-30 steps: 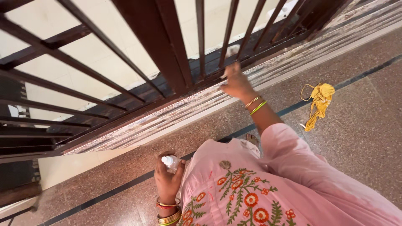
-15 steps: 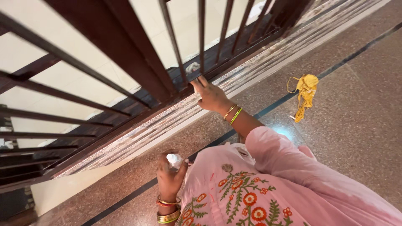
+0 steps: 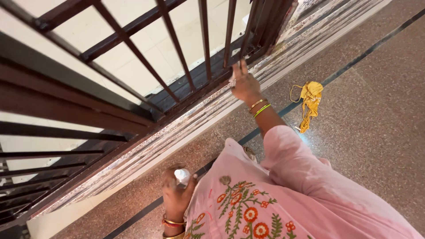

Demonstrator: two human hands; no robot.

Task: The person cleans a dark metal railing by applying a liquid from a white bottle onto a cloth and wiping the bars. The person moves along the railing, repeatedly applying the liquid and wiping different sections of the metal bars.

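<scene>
The right hand (image 3: pixel 242 83) pressed on the grille (image 3: pixel 208 53) at its bottom rail, whether clamped I cannot tell. The left hand (image 3: pixel 176 194) was closed around a small white bottle (image 3: pixel 182 176). A loosened grip could drop it onto the floor (image 3: pixel 376 132).

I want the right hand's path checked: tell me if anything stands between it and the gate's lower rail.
Nothing visible does. The right hand is already at the gate's lower rail, fingertips on it between two upright bars. The yellow cloth lies off to the side on the floor.
</scene>
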